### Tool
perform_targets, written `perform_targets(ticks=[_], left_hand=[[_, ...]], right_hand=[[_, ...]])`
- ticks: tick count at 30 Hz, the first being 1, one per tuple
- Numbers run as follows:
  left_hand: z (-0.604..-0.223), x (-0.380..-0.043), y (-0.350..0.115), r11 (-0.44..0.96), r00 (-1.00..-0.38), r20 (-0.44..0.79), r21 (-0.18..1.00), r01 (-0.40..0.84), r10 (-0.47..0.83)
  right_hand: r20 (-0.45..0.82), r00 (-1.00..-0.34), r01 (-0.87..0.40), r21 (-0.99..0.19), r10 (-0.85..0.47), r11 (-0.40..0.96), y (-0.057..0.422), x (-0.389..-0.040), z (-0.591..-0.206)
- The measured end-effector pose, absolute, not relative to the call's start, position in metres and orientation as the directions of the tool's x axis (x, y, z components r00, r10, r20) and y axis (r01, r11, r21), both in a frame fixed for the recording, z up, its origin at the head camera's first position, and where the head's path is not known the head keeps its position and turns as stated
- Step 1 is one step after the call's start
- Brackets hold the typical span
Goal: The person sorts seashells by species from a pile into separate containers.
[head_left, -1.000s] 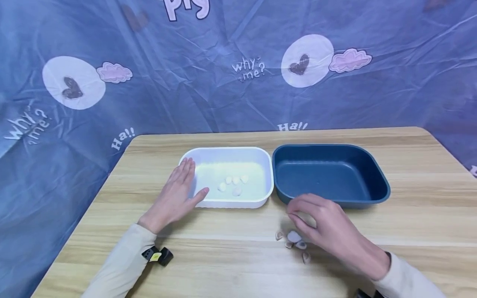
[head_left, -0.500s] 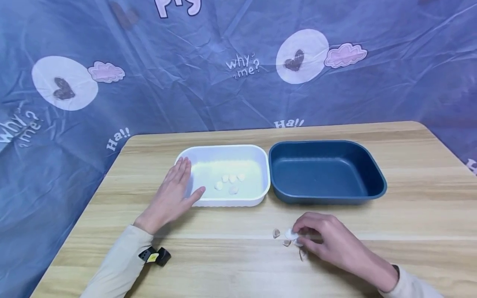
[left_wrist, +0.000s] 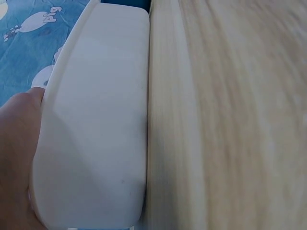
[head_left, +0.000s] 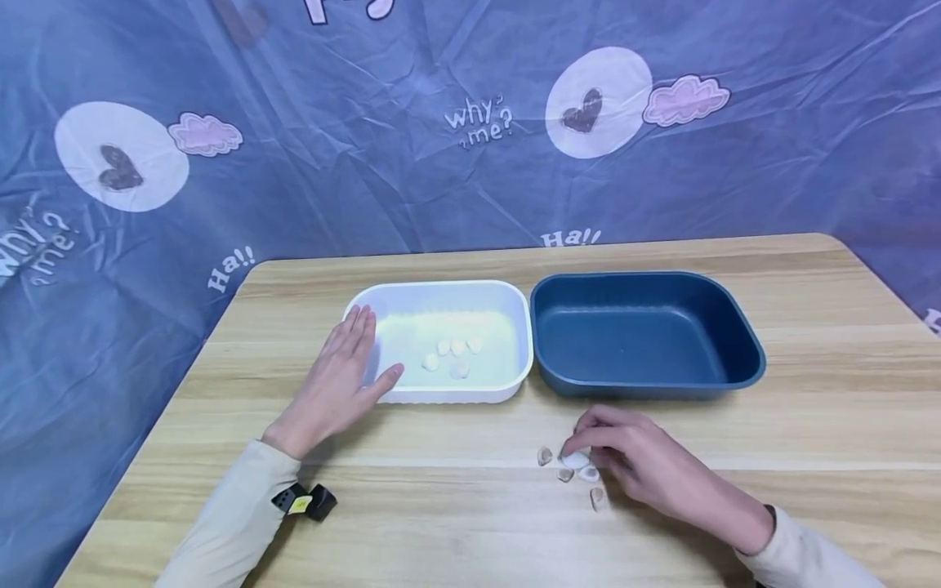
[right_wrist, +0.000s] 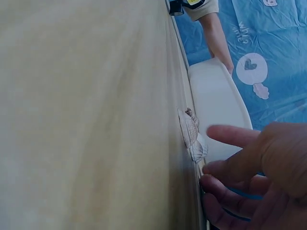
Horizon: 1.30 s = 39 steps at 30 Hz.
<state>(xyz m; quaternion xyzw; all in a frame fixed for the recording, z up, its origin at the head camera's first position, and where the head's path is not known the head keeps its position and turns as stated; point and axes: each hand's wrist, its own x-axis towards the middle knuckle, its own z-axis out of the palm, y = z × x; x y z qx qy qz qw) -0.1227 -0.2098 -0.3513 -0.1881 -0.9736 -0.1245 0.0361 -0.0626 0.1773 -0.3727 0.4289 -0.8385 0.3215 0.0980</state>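
Note:
My left hand [head_left: 331, 388] lies with straight fingers over the left end of a white tray [head_left: 441, 396], thumb along its front rim. Several small pale seashells [head_left: 458, 347] sit inside that tray. My right hand [head_left: 647, 457] is over a small cluster on the table, its index finger at a larger white seashell [head_left: 576, 461]. Around it lie smaller brownish seashells [head_left: 544, 456]. In the right wrist view, the fingers [right_wrist: 235, 135] are spread and loosely bent beside a ribbed seashell [right_wrist: 189, 128]; whether they touch any shell is unclear.
A dark blue tray [head_left: 647, 384] stands right of the white one, their sides touching, with no shells visible in it. Both are on a wooden table [head_left: 441, 506]. Behind the table hangs a blue printed cloth [head_left: 367, 163].
My right hand has come down from the blue tray's front rim to the shells on the table, and its index finger has shifted over the larger white one. The left hand stays put.

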Motion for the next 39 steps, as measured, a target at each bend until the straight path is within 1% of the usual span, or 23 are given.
perform_targets(ticks=[2,5,9,13,16,24,31,39], left_hand=[[-0.3513,-0.1227,-0.2097,0.896,-0.925,0.120,0.232,0.379,0.360],[-0.3512,-0.1231,-0.2093,0.896,-0.925,0.126,0.232,0.379,0.359],[-0.3503,-0.1239,-0.2089,0.897,-0.927,0.131,0.236,0.374,0.352],[-0.3496,-0.1247,-0.2088,0.897,-0.928,0.125,0.240,0.371,0.351],[-0.3496,-0.1251,-0.2090,0.898,-0.928,0.125,0.237,0.372,0.351],[-0.3497,-0.1251,-0.2088,0.899,-0.930,0.118,0.239,0.367,0.349],[-0.3506,-0.1242,-0.2090,0.900,-0.930,0.116,0.236,0.366,0.348],[-0.3505,-0.1231,-0.2091,0.902,-0.931,0.113,0.229,0.365,0.348]], right_hand=[[0.421,-0.592,-0.797,-0.431,-0.687,0.423,0.1775,-0.0643,-0.3725],[0.399,-0.586,-0.803,-0.401,-0.705,0.440,0.1778,-0.0658,-0.3724],[0.353,-0.628,-0.770,-0.408,-0.693,0.490,0.1780,-0.0670,-0.3709],[0.281,-0.688,-0.708,-0.466,-0.669,0.531,0.1779,-0.0671,-0.3697],[0.254,-0.712,-0.676,-0.499,-0.654,0.542,0.1782,-0.0674,-0.3702],[0.273,-0.717,-0.665,-0.544,-0.642,0.512,0.1826,-0.0696,-0.3761],[0.283,-0.719,-0.664,-0.548,-0.635,0.508,0.1848,-0.0712,-0.3781],[0.243,-0.730,-0.642,-0.564,-0.639,0.519,0.1872,-0.0718,-0.3766]])
